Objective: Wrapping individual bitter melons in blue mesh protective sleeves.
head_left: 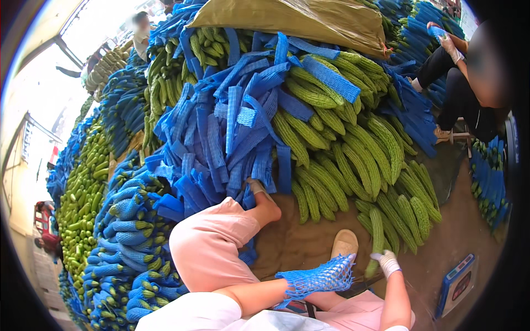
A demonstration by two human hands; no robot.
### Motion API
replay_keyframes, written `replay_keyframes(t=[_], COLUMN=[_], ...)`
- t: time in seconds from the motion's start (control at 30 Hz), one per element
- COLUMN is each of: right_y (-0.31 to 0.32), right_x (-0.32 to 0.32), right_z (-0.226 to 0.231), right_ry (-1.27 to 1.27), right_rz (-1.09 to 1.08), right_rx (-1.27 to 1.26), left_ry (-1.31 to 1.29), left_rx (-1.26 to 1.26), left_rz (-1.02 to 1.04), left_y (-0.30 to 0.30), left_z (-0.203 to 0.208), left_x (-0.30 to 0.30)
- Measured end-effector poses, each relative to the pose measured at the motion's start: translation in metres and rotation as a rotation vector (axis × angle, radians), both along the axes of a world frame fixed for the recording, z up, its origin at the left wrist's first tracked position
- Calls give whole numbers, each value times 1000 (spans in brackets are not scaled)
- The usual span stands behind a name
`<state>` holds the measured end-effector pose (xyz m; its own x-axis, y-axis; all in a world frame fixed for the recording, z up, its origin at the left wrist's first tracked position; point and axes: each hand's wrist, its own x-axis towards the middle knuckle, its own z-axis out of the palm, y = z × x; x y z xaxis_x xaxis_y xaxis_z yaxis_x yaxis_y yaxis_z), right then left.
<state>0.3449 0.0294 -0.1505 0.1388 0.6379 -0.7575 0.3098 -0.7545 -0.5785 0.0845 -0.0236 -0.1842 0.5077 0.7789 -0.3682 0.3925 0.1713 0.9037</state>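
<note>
The left forearm is stretched bare from the lower edge toward the right, and the left hand (320, 277) is sheathed to the wrist in a blue foam net sleeve (309, 282), by which its fingers are hidden. The right forearm is raised steeply just right of that sleeve. The right hand (385, 262), gloved in white, is closed around the lower end of a green gourd (376, 238). Both hands are held near each other. Knees in pink trousers are bent left of the sleeve.
</note>
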Motion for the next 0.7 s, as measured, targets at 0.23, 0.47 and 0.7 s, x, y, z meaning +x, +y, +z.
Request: replay_keyframes(t=[0.23,0.47,0.7], right_y=[-26,-47,-22], right_x=[-139,-180,-162], right_z=[7,72,79], right_ry=[1239,827,277], right_rz=[-697,-468,-499], right_rx=[-125,263,585], left_ry=[123,-460,-303], left_rx=[158,-491,265], left_rz=[-21,297,63], left_y=[63,74,35], left_z=[151,91,141], left_x=[-10,-55,-63])
